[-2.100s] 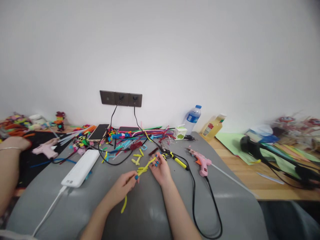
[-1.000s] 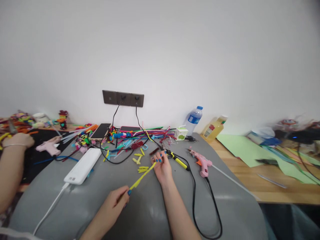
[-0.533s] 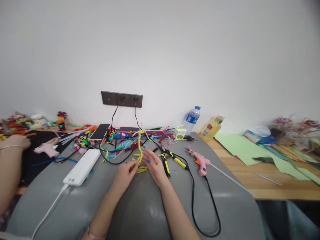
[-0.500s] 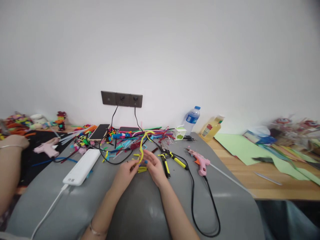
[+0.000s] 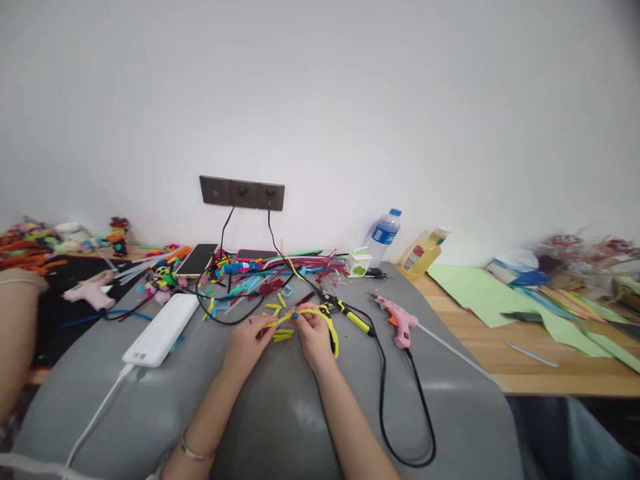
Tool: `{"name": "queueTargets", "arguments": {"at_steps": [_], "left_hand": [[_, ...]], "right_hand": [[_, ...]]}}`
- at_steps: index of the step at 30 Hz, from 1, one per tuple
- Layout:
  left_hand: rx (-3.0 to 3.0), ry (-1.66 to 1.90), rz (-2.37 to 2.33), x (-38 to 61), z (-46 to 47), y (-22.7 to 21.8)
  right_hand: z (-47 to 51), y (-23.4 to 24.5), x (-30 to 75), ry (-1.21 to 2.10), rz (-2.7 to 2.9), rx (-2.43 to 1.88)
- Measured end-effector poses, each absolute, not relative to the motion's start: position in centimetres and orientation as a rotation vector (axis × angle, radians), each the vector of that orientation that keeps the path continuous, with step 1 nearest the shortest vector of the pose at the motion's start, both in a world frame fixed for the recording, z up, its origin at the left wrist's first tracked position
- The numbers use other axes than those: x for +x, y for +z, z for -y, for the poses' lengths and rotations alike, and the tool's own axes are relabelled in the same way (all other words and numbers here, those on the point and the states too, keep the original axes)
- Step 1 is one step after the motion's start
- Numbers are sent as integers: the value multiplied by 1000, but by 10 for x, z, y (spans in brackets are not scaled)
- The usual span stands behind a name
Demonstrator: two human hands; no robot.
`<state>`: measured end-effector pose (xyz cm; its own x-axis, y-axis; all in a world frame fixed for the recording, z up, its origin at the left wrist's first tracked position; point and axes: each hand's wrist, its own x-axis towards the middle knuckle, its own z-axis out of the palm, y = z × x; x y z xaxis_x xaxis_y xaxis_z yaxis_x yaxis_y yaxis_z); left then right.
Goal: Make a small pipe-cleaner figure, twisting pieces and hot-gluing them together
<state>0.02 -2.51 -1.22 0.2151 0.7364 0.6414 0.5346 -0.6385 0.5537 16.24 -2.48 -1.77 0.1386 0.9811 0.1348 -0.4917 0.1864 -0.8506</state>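
Both my hands meet over the grey mat (image 5: 280,407) and pinch one long yellow pipe cleaner (image 5: 327,325). My left hand (image 5: 247,340) grips its near end with closed fingers. My right hand (image 5: 313,330) holds it a little further along, and the free part arcs over that hand and curls down on its right side. Short yellow cut pieces (image 5: 281,335) lie between and just beyond my hands. Black and yellow pliers (image 5: 345,313) rest right of my right hand.
A pink glue gun (image 5: 397,322) with a black cable lies to the right. A white power bank (image 5: 161,330) lies left. Coloured pipe cleaners, cables and phones crowd the far edge below a wall socket (image 5: 242,193). Another person's arm (image 5: 17,320) is at far left. Bottles and green paper stand right.
The left hand came back in from the near side to meet the right. The pipe cleaner, first stretched straight, then standing up, now bends over to the right of my right hand.
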Motion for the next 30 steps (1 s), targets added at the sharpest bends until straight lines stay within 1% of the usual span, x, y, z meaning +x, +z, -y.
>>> {"name": "queueTargets", "arguments": {"at_steps": [9, 18, 30], "left_hand": [[2076, 1220, -1228, 1, 31, -4], [2111, 1361, -1164, -2, 27, 0], [2129, 1338, -1140, -2, 26, -4]], "right_hand": [[27, -11, 163, 1238, 791, -771], [29, -9, 163, 1304, 743, -709], [29, -9, 163, 1250, 772, -746]]}}
